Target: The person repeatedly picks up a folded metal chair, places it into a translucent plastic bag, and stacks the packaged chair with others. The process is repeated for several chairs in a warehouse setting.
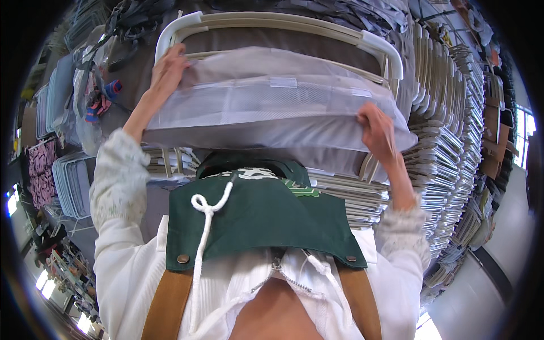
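Note:
In front of me lies a cream tubular frame with rounded white corner pieces. A grey fabric cover with a pale see-through mesh band and small white labels is drawn over part of it. At the frame's left corner, my left hand is closed on the cover's edge, its fingers slightly blurred and close to the tube. My right hand has its fingers curled in a grip on the cover's near right part. The fabric stretches between both hands, and its near edge hangs in folds toward me.
Tall stacks of similar cream frames stand close on my right. More frames are piled just below the cover. Bluish frames and a clear plastic bag are on the left. Dark cloth pieces lie at the far left.

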Demonstrator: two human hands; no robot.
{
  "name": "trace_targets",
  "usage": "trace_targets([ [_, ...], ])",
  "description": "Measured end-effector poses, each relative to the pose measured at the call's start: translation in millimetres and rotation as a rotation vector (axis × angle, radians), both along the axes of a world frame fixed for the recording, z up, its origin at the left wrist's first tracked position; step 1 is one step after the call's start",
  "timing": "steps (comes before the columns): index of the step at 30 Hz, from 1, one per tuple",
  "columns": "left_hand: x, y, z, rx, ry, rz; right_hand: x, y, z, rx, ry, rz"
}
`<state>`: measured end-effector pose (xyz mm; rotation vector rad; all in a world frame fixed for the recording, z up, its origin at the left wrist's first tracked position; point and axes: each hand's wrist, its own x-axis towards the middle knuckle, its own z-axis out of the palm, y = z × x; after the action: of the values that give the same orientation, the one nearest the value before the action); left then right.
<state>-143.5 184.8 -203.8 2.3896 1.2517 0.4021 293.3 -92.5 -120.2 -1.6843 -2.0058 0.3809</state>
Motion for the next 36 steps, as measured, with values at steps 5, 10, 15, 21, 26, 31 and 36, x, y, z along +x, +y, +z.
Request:
trace_targets([
  [5, 21, 31, -33, 0.211, 0.051, -0.363, 36, 44, -88, -0.26, 0.005, 0.232],
  [10, 20, 30, -17, -0.104, -0.048, -0.356, 31, 65, -82, -0.12, 0.086, 0.192],
  [15, 19, 5, 29, -0.264, -0.051, -0.372, 28, 149, -89, -0.32, 0.412, 0.055],
  [21, 20, -24, 35, 0.059, -0.059, -0.37, -42, 231, -96, -1.242, 0.453, 0.519],
  [26, 18, -30, 40, 0.164, -0.074, -0.376, -49, 236, -117, -1.825, 0.424, 0.866],
  [31, 18, -8, 54, -0.273, -0.004, -0.313, 0, 222, -118, -1.096, 0.535, 0.506],
  [36, 166, 4, 27, -0.368, -0.162, -0.443, 5, 220, -92, -0.854, 0.495, 0.408],
])
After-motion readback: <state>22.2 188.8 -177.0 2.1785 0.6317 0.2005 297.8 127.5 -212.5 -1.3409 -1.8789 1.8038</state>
